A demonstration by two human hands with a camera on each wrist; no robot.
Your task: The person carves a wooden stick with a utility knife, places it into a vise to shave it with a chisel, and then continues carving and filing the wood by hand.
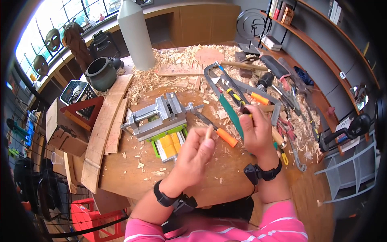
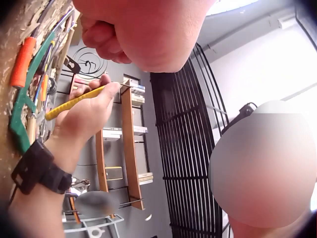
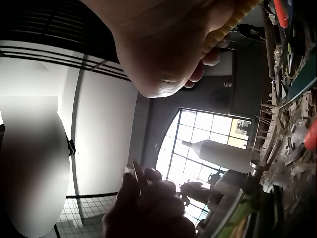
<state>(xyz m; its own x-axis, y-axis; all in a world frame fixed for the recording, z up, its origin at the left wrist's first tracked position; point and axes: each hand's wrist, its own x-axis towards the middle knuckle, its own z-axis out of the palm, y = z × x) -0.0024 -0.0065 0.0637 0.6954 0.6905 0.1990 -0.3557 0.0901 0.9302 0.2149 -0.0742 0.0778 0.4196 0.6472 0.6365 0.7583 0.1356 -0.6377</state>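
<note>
My left hand (image 1: 193, 157) pinches a small pale wood piece (image 1: 209, 131) between thumb and fingers, with its tip pointing up. In the right wrist view the left hand (image 3: 151, 206) shows the same pointed piece (image 3: 138, 172). To its right, my right hand (image 1: 258, 131) grips a slim tool with a yellow handle (image 2: 74, 102), seen along the palm of the right hand (image 2: 86, 114) in the left wrist view. The tool's working end is too small to make out. Both hands are raised above the table (image 1: 177, 187), apart from each other.
A metal vise (image 1: 159, 115) stands left of the hands, beside a yellow and white block (image 1: 170, 146). An orange handle (image 1: 227, 137), a green saw (image 1: 230, 113) and several tools lie amid shavings. Planks (image 1: 107, 129) and a white bottle (image 1: 136, 36) stand farther off.
</note>
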